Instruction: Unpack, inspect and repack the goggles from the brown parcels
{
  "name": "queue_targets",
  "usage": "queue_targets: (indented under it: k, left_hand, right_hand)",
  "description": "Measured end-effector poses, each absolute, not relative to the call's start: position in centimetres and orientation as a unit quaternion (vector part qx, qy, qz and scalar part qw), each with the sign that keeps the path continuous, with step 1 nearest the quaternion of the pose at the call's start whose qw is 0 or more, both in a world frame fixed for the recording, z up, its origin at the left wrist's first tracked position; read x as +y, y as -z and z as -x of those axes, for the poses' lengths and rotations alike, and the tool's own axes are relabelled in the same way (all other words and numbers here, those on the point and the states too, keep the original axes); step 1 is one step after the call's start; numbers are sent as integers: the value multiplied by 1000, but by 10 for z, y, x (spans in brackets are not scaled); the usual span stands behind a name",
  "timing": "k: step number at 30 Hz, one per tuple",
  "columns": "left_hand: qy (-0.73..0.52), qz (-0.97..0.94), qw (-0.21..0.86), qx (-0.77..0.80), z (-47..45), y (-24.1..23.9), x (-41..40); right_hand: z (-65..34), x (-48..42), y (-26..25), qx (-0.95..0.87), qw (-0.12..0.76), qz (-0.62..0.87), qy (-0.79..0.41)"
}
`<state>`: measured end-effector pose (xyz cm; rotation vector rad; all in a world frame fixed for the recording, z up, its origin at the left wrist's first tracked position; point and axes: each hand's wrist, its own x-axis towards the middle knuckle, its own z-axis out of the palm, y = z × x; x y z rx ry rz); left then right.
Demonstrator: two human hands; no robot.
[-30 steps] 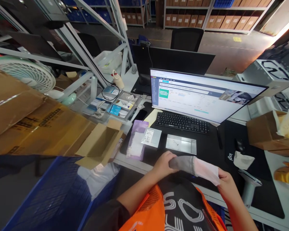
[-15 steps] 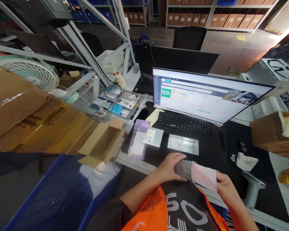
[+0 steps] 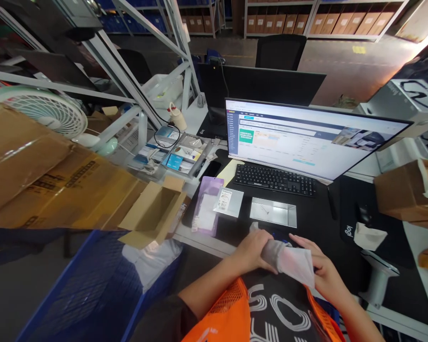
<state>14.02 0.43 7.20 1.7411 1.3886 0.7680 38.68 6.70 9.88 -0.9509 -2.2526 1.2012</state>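
Note:
My left hand [image 3: 250, 251] is wrapped round a grey, soft-looking item [image 3: 271, 251] close to my chest. A white, thin pouch [image 3: 296, 267] joins onto the grey item and extends to the right. The fingers of my right hand [image 3: 322, 267] are closed at the pouch's right end, its index finger stretched forward. Something small and blue [image 3: 282, 238] shows just beyond the pouch; its kind is unclear. In front of my hands lie an open silvery box [image 3: 272, 213] and a silvery lid with a label [image 3: 229, 202].
A purple pouch [image 3: 207, 206] lies left of the lid. Behind are a keyboard [image 3: 275, 179] and monitor [image 3: 271, 137]. An open carton [image 3: 153, 209] stands left, above a blue crate [image 3: 81, 285]. A scanner [image 3: 379, 280] and crumpled paper [image 3: 369, 236] lie right.
My right hand has moved left and forward, bringing the white pouch closer to my left hand. The blue thing and a pale tip beyond my left hand now show.

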Motion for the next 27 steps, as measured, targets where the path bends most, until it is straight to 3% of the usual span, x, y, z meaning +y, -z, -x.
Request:
queue_targets:
  k: [14,22,27]
  left_hand:
    - [-246,-818,218,473,-153,-81,4]
    - [-441,-671,222,554,-145,-101,-9]
    - [-369,-601,261,659,-155,-128,-8]
  right_hand:
    - [-337,56,-93,-798,184,281,-501]
    - [-342,62,-95,-725,298,396,-478]
    - [-342,61,-94,-694,335,430,-470]
